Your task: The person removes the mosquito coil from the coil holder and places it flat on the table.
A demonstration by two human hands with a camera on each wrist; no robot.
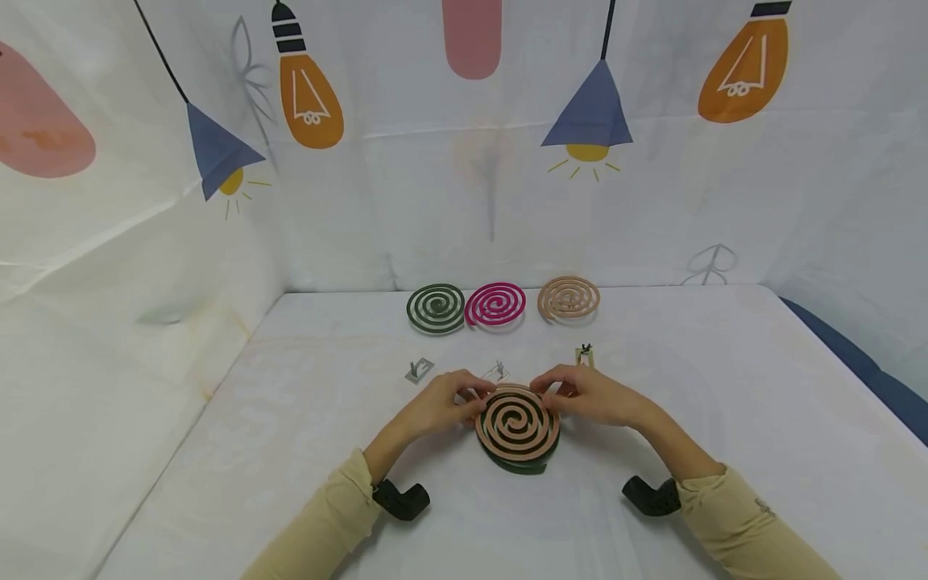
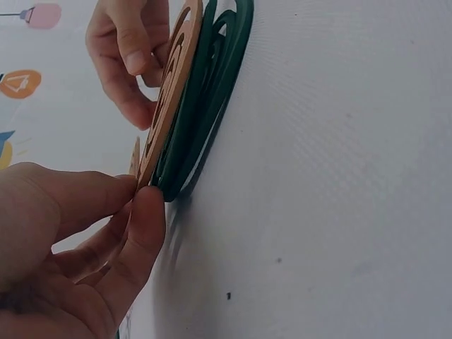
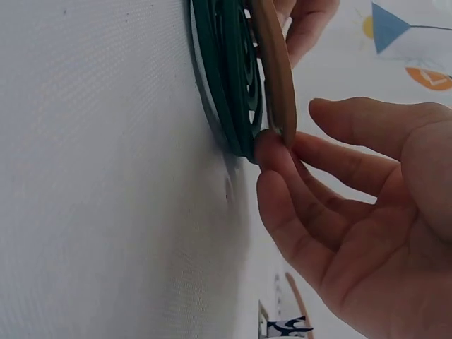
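Observation:
A tan mosquito coil (image 1: pixel 515 420) lies over a dark green mosquito coil (image 1: pixel 516 466) in front of the person, both tilted off the table in the wrist views. The left hand (image 1: pixel 444 404) pinches the tan coil's left edge between thumb and finger, its fingertip close against the green coil (image 2: pixel 180 159). At the opposite edge, the right hand (image 1: pixel 602 396) has curled fingers at the rim of the tan coil (image 3: pixel 277 78). One right fingertip (image 3: pixel 268 145) sits beneath that rim, beside the green coil, and a narrow gap shows between the two coils there.
Along the table's back lie a green coil (image 1: pixel 436 304), a pink coil (image 1: pixel 496 304) and another tan coil (image 1: pixel 569 298). Small metal stands (image 1: pixel 419 370) stand in a row before them, partly hidden by the hands. A printed white sheet (image 1: pixel 435 201) hangs behind.

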